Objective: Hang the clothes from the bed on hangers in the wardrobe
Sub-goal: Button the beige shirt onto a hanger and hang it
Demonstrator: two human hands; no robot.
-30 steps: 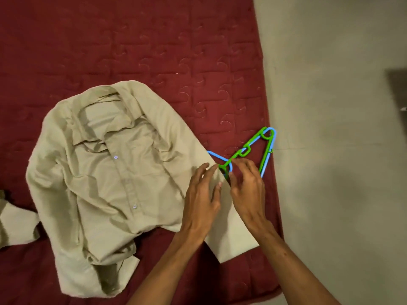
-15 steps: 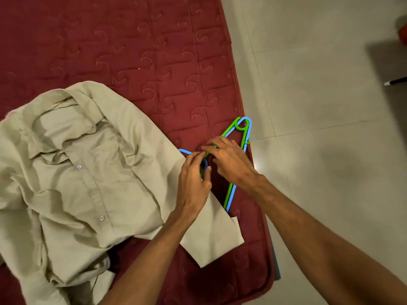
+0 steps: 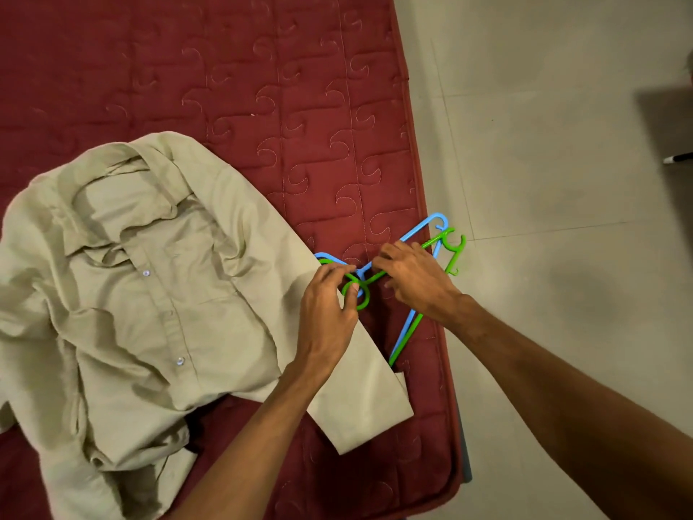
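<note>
A beige button-up shirt lies crumpled on the dark red quilted bed, one sleeve reaching toward the bed's right edge. Two plastic hangers lie stacked at that edge: a green hanger and a blue hanger, their left ends tucked under the sleeve. My left hand pinches the green hanger's ring-shaped hook beside the sleeve. Over the hangers' sloping arms, my right hand has its fingers curled on the green one. The two hangers are slightly apart at the right corner.
Pale tiled floor runs along the right of the bed. A dark shadowed object sits at the far right edge with a small black-and-white item beside it. The bed edge lies close under my right forearm.
The green hanger has shifted off the blue one, so their right corners no longer overlap. My left hand now pinches the green hook; my right hand has slid along the hanger arm.
</note>
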